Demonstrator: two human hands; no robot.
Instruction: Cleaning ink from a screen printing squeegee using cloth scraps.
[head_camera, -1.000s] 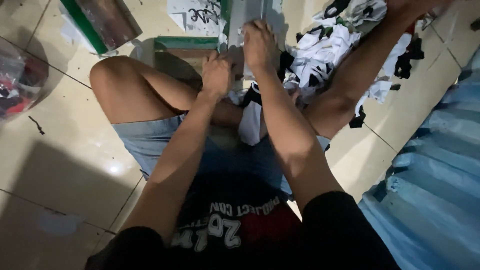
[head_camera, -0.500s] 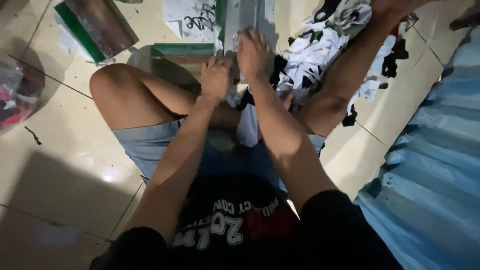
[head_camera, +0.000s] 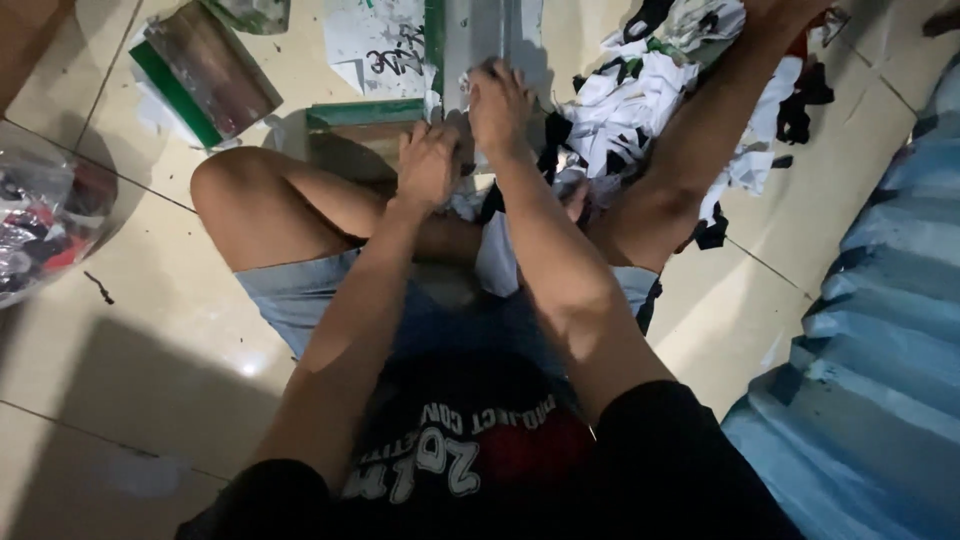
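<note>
The person sits on the tiled floor (head_camera: 150, 330), legs apart, both hands close together between the knees. The left hand (head_camera: 428, 165) is curled shut over a scrap of white cloth (head_camera: 497, 255) that hangs toward the lap; the right hand (head_camera: 498, 105) presses down on a grey metal sheet (head_camera: 480, 35) whose top runs off the frame. A heap of black and white cloth scraps (head_camera: 640, 100) crowds the right side. Open floor lies to the left. What the fingers pinch is hidden in shadow.
</note>
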